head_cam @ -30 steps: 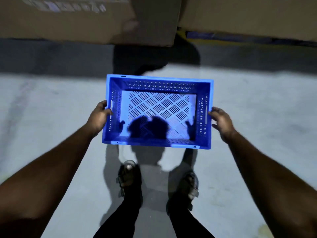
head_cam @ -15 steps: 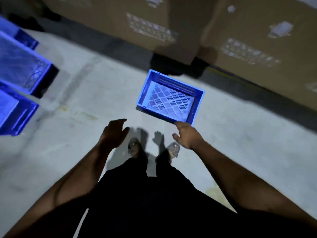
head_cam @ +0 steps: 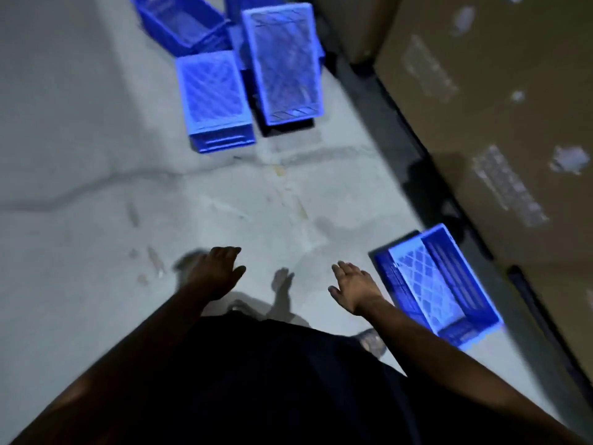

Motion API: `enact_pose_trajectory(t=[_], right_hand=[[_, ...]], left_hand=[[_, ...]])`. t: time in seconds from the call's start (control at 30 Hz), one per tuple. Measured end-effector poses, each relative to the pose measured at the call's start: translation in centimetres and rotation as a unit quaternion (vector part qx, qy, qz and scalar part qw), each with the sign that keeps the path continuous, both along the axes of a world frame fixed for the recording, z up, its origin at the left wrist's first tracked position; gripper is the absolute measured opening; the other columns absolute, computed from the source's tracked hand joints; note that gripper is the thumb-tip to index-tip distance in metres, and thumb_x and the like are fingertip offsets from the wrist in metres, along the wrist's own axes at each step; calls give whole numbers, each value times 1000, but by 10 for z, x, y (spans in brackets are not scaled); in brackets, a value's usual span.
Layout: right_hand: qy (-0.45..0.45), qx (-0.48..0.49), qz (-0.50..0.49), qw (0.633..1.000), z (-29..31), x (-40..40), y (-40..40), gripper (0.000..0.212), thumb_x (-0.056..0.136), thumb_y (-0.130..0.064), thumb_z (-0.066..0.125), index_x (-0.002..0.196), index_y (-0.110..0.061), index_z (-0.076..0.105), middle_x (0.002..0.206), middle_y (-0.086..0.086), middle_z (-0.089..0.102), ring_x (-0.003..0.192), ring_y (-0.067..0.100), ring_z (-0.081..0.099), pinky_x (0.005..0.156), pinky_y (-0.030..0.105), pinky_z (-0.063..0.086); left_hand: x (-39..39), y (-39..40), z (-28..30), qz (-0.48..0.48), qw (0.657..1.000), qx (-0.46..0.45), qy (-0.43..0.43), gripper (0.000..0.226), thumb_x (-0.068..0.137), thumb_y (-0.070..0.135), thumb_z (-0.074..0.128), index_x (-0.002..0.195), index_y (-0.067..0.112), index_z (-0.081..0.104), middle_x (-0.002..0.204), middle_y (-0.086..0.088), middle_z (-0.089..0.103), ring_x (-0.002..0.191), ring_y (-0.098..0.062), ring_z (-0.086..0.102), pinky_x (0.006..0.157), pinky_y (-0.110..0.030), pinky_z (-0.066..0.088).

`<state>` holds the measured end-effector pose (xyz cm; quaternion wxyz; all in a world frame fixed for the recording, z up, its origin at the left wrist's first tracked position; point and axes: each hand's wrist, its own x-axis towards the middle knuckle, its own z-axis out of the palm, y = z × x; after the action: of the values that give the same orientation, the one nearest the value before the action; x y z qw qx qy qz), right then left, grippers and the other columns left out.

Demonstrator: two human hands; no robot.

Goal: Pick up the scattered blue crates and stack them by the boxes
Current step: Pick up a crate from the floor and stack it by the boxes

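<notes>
Both hands empty. Left hand (head_cam: pixel 215 273) hangs palm-down, fingers loosely spread, grip wide on nothing; it is motion-blurred. Right hand (head_cam: pixel 353 289) likewise: fingers straight and apart, grip wide, just beside the near crate (head_cam: pixel 449 281) but not touching it.

Change: a second ago both hands held that crate by its short sides above the floor. Half a second ago it already sat on the floor and the hands were off it. Now it rests on the floor (head_cam: pixel 96 155) at the person's right, open side up, close to the cardboard boxes (head_cam: pixel 481 107). Reads as the first crate placed: the base of the stack.

The view has also swung left. Earlier it looked straight down at the crate and the feet; now it looks along the row of boxes to a cluster of other crates well apart from the placed one. Of these, the tall upturned crate (head_cam: pixel 282 62) shows its slatted bottom beside the boxes, the low upturned crate (head_cam: pixel 213 97) lies just left of it, and an upright crate (head_cam: pixel 183 24) sits behind. More blue shows at the top edge; the count is unclear.

Judgement: release done, the person is turning to fetch the next one. The low upturned crate looks nearest; it probably needs flipping to nest. Most of the task remains.
</notes>
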<state>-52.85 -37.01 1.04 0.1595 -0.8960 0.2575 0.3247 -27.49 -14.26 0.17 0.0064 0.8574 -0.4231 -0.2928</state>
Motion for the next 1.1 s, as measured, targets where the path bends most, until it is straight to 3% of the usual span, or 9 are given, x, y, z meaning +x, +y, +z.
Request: enact_pose_trajectory(t=[0.1,0.2,0.33,0.57,0.67,0.8,1.03,1.1], right_hand=[[1,12,48,999,7,109,39,64,99,-46,35,153,-14,22,162,8,19,148,24,19,117,42,24],[-16,32,92,995,20,213,69,65,99,-46,37,153,-14,22,162,7,20,148,23,19,117,41,23],[-50,31,151,987,25,352,94,63,98,-45,39,152,-15,26,159,7,26,146,23,24,115,40,27],[-64,45,215,973,-4,605,108,64,99,-47,38,153,-16,25,161,7,22,147,23,22,116,41,27],[-61,53,227,971,1,705,106,63,97,-47,39,151,-15,28,160,8,26,146,23,26,114,41,29],[-57,62,235,968,19,823,94,62,97,-47,39,150,-14,31,154,8,36,142,24,33,111,42,35],[-26,30,228,973,3,1003,71,61,99,-47,38,150,-13,31,152,5,40,140,24,34,108,41,37],[-20,16,206,978,-8,1061,62,60,98,-46,39,148,-12,34,150,6,42,138,25,37,105,41,39]], left_hand=[[67,73,14,63,998,25,-6,59,97,50,41,147,19,35,152,-4,39,140,-28,31,112,-43,24],[124,122,26,132,991,34,-6,62,95,56,36,144,19,38,148,-4,44,135,-28,37,107,-43,32],[207,158,28,173,984,42,-9,81,82,64,13,143,18,41,143,-6,49,129,-29,44,103,-40,36],[407,173,21,240,969,46,-29,79,85,64,14,138,15,46,136,-8,54,126,-30,48,95,-43,42],[500,178,40,272,960,52,-32,72,89,62,21,141,16,42,140,-5,50,132,-27,43,98,-43,40],[623,177,65,280,958,52,-41,63,95,57,32,144,17,37,142,-6,49,133,-27,41,101,-41,40],[827,153,32,197,980,33,-24,100,76,80,-6,143,20,38,134,-11,55,124,-33,50,102,-42,39],[900,141,18,174,984,19,-15,106,73,81,-8,147,18,34,140,-12,51,129,-32,46,106,-41,37]])
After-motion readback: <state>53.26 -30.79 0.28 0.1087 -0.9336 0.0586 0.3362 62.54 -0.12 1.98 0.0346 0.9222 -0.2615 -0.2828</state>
